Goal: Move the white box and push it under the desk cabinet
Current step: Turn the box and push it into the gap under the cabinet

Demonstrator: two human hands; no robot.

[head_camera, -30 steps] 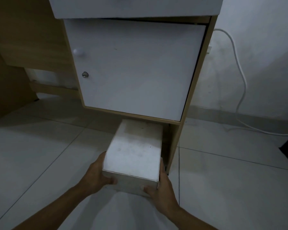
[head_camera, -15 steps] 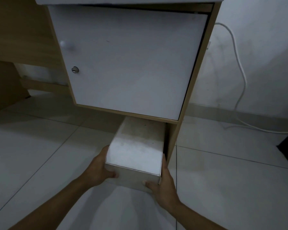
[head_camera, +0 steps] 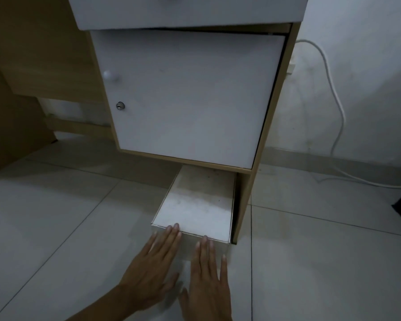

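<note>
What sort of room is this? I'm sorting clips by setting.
Probably a home study or bedroom, seen at floor level: a wooden desk cabinet with a lock, a pale tiled floor, and a white cable hanging down a plain wall.

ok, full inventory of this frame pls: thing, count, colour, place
white box: 1, white, on the floor, far end under the desk cabinet, near end sticking out
desk cabinet: 1, light wood frame, centre
cabinet door: 1, white, front of the cabinet, shut
knob: 1, white, upper left of the door
lock: 1, silver, below the knob
drawer front: 1, white, above the door
cable: 1, white, down the right wall onto the floor
floor tiles: several, pale grey
left hand: 1, flat, fingers on the box's near face
right hand: 1, flat, fingers on the box's near face
</note>
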